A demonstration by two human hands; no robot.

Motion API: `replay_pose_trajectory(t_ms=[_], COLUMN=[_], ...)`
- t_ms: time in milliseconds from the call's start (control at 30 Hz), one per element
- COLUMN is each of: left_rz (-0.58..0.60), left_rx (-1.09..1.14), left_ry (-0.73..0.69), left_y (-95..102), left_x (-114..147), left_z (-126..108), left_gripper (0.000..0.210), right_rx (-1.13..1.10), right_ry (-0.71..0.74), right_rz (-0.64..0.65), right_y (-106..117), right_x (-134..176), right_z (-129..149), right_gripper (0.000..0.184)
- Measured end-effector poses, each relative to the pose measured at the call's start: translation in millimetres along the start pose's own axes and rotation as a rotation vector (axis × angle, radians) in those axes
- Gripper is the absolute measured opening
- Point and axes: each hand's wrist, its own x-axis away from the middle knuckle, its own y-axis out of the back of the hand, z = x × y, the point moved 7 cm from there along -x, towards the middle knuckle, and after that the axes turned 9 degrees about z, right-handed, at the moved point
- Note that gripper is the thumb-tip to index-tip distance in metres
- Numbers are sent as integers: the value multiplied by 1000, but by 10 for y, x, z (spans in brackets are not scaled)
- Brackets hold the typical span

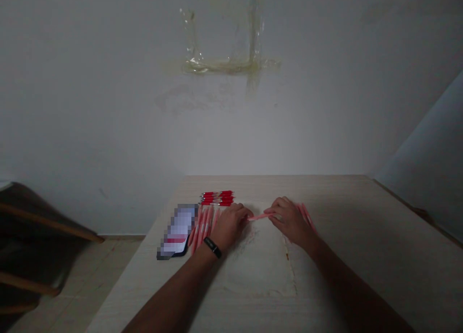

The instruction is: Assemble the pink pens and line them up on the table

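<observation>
Head view: I see thin pink stick (pixel 258 217) bridging gap between left hand (pixel 231 223) and right hand (pixel 288 220), over table (pixel 354 236). Left fingertips pinch its left end; right thumb and fingers grip its right end; middle section exposed. Cannot tell whether stick touches table. Pink bundle (pixel 204 224) beside left hand, phone (pixel 179 229) farther left, red pens (pixel 217 198) beyond.

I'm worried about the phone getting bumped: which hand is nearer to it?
Left. The left hand is to the right of the phone, with pink sticks lying between them; the right hand is farther right, past the left.
</observation>
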Motion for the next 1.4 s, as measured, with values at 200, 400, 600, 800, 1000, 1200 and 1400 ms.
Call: replay_pose_trajectory(t_ms=[200,400,600,800,1000,1200,1400], left_rz=[0,-7,-35,-38,-27,-31,-22], left_rx=[5,-9,-29,-41,-28,-33,-35], left_ry=[-6,-10,-7,-4,-17,-17,-29], left_y=[-8,12,34,36,39,37,31], left_x=[-6,-8,2,5,4,7,7], left_z=[2,1,8,8,1,-9,-16], left_gripper=[26,27,30,27,30,31,31], right_rx=[-15,-98,-88,-49,-49,-64,7], right_ry=[14,-57,-101,-57,-63,-65,-19], right_rz=[42,37,51,96,71,69,114], right_y=[-21,-57,-44,-63,-70,-69,-97], right_x=[-12,3,11,-12,-1,8,-6], right_z=[-20,-61,-52,-24,-56,-58,-19], right_gripper=[13,17,17,13,13,14,26])
